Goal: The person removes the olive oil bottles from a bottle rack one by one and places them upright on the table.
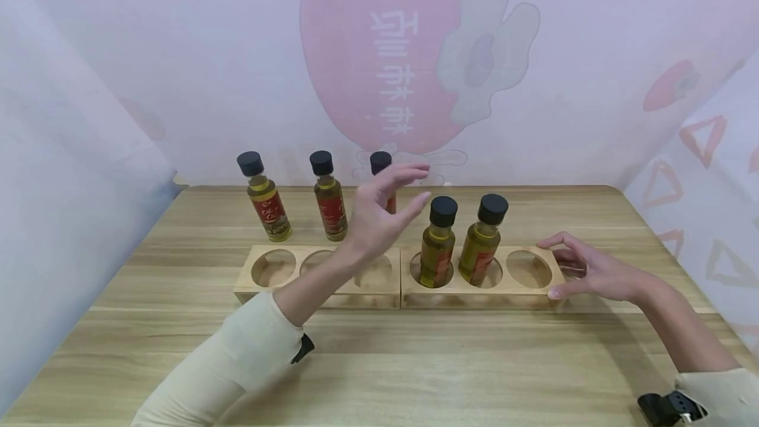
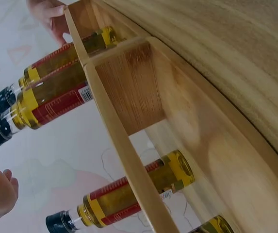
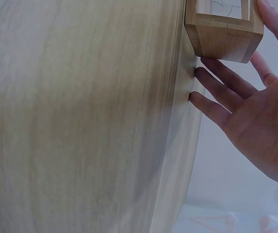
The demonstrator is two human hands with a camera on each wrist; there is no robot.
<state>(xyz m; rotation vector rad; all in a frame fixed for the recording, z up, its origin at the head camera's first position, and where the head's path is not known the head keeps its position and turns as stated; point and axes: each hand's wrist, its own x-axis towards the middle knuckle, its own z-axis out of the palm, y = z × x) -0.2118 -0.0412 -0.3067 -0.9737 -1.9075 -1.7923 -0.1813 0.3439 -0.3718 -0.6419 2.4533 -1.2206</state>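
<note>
A: We log two racks end to end on the tabletop (image 1: 415,361). Right rack (image 1: 462,288) holds two bottles: one (image 1: 437,242) in its left hole, one (image 1: 481,239) in the middle; its right hole stands bare. Left rack (image 1: 261,292) has all three holes bare.

B: Three bottles stand behind the left rack: far-left bottle (image 1: 265,206), next bottle (image 1: 329,203), and a third bottle (image 1: 382,170) mostly hidden by our left hand (image 1: 379,216).

A: Left hand is raised, fingers spread and holding nothing, just in front of that third bottle. We judge the step as reaching for it.

B: Right hand (image 1: 584,272) lies open-fingered against the right rack's end, thumb at the front corner, steadying it rather than gripping; the right wrist view shows fingers straight.

A: Next move, as we judge it: close the left fingers round the third bottle's body below the cap, lift it clear of its neighbour, and lower it upright into the bare right hole
</note>
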